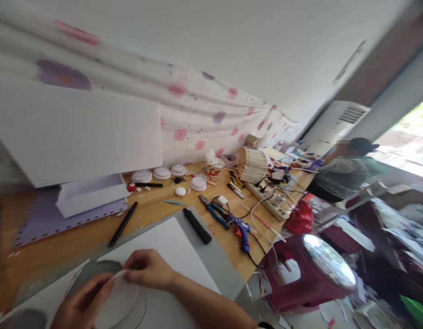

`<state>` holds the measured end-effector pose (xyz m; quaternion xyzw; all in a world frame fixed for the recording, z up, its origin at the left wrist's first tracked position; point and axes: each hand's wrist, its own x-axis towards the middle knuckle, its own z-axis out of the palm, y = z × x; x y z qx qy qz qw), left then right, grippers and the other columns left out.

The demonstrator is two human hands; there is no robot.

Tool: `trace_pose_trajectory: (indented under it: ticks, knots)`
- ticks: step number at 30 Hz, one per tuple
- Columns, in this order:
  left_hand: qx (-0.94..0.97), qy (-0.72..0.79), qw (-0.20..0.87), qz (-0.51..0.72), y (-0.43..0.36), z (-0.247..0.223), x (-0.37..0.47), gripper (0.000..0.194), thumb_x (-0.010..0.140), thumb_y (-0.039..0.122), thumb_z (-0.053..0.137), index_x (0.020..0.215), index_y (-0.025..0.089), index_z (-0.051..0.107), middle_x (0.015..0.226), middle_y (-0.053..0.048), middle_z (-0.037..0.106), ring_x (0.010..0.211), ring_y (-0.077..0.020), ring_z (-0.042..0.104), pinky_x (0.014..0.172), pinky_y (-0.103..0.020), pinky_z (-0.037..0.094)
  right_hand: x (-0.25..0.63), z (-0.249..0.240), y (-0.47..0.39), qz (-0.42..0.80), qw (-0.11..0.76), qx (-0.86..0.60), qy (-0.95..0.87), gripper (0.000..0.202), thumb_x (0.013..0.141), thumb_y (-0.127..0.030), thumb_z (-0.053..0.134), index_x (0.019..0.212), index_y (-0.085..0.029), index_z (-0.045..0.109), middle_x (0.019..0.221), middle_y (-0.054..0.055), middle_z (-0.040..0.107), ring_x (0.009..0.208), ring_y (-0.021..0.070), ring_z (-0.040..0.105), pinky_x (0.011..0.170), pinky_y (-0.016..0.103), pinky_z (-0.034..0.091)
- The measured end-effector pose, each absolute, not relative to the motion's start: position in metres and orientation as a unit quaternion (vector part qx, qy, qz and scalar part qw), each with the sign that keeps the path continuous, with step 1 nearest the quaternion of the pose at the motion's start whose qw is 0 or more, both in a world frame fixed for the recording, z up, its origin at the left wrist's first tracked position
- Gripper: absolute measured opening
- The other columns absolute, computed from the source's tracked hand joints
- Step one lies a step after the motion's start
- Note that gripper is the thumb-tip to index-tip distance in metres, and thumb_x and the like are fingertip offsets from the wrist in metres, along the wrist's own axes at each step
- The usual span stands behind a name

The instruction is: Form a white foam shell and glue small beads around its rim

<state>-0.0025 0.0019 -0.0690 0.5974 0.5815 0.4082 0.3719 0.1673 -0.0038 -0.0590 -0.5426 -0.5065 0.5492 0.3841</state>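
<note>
Between my two hands is a round white disc [119, 301], thin like paper or foam board. My left hand [84, 301] pinches its upper left edge, while the fingers of my right hand [147, 269] close on its top edge. Below the disc lies a large white sheet [177, 256], with a dark curved line drawn near the disc. Grey round shapes [29, 317] show on the sheet at the lower left. The sheet rests on a translucent grey cutting mat [228, 265]. A thick black marker-like tube [196, 226] and a black pen [123, 224] lie beyond my hands.
Pliers [214, 212] and a blue glue gun [243, 228] with its cord lie right of the mat. Behind are a white open box [93, 196], several white round pieces [162, 172] and a stick-built basket [253, 164]. A purple stool [300, 274] stands at right; another person [348, 176] sits beyond.
</note>
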Motion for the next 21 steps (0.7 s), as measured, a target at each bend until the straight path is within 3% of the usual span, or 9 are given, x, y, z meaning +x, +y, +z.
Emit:
trace_pose_trajectory:
  ticks: [2, 4, 8, 13, 17, 21]
  knots:
    - [0.599, 0.563, 0.427, 0.375, -0.003, -0.063, -0.004, 0.025, 0.060, 0.049, 0.067, 0.069, 0.026, 0.071, 0.065, 0.002, 0.071, 0.057, -0.0209, 0.065, 0.047, -0.027, 0.052, 0.169, -0.057, -0.008, 0.554, 0.389, -0.524, -0.516, 0.007, 0.067, -0.021, 0.066, 0.074, -0.018, 0.065, 0.063, -0.005, 0.056, 0.059, 0.0085, 0.048, 0.057, 0.020, 0.041]
    - [0.625, 0.525, 0.453, 0.359, -0.009, -0.055, -0.004, 0.025, 0.068, 0.044, 0.062, 0.073, 0.021, 0.071, 0.069, -0.002, 0.071, 0.065, -0.0201, 0.064, 0.058, -0.027, 0.053, 0.171, -0.056, -0.013, 0.564, 0.396, -0.506, -0.519, 0.011, 0.069, -0.027, 0.066, 0.073, -0.017, 0.062, 0.067, -0.004, 0.057, 0.063, 0.0095, 0.050, 0.062, 0.022, 0.042]
    - [0.641, 0.484, 0.479, 0.355, -0.018, -0.043, -0.004, 0.027, 0.079, 0.036, 0.050, 0.078, 0.017, 0.069, 0.075, -0.004, 0.069, 0.073, -0.0187, 0.062, 0.068, -0.029, 0.050, 0.174, -0.059, -0.018, 0.590, 0.398, -0.471, -0.521, 0.021, 0.071, -0.037, 0.065, 0.076, -0.017, 0.058, 0.068, -0.003, 0.055, 0.062, 0.0102, 0.047, 0.059, 0.022, 0.038]
    - [0.558, 0.461, 0.516, 0.458, -0.023, -0.040, -0.009, 0.027, 0.078, 0.033, 0.055, 0.098, 0.017, 0.063, 0.098, -0.007, 0.065, 0.089, -0.0193, 0.061, 0.078, -0.030, 0.049, 0.175, -0.058, -0.023, 0.595, 0.398, -0.462, -0.523, 0.024, 0.075, -0.040, 0.063, 0.079, -0.017, 0.057, 0.069, -0.003, 0.053, 0.062, 0.0101, 0.045, 0.057, 0.023, 0.034]
    - [0.484, 0.496, 0.480, 0.538, -0.020, -0.043, -0.013, 0.019, 0.077, 0.035, 0.062, 0.081, 0.016, 0.061, 0.080, -0.004, 0.062, 0.072, -0.0138, 0.057, 0.069, -0.025, 0.047, 0.175, -0.055, -0.025, 0.588, 0.396, -0.470, -0.526, 0.027, 0.075, -0.043, 0.063, 0.078, -0.018, 0.057, 0.068, -0.002, 0.053, 0.061, 0.0106, 0.046, 0.056, 0.024, 0.033]
    - [0.469, 0.511, 0.471, 0.545, -0.015, -0.048, -0.015, 0.022, 0.078, 0.038, 0.062, 0.078, 0.015, 0.060, 0.073, -0.002, 0.061, 0.066, -0.0117, 0.053, 0.064, -0.024, 0.045, 0.175, -0.055, -0.023, 0.588, 0.391, -0.472, -0.527, 0.027, 0.075, -0.044, 0.063, 0.077, -0.018, 0.056, 0.068, -0.003, 0.052, 0.060, 0.0105, 0.045, 0.055, 0.023, 0.033]
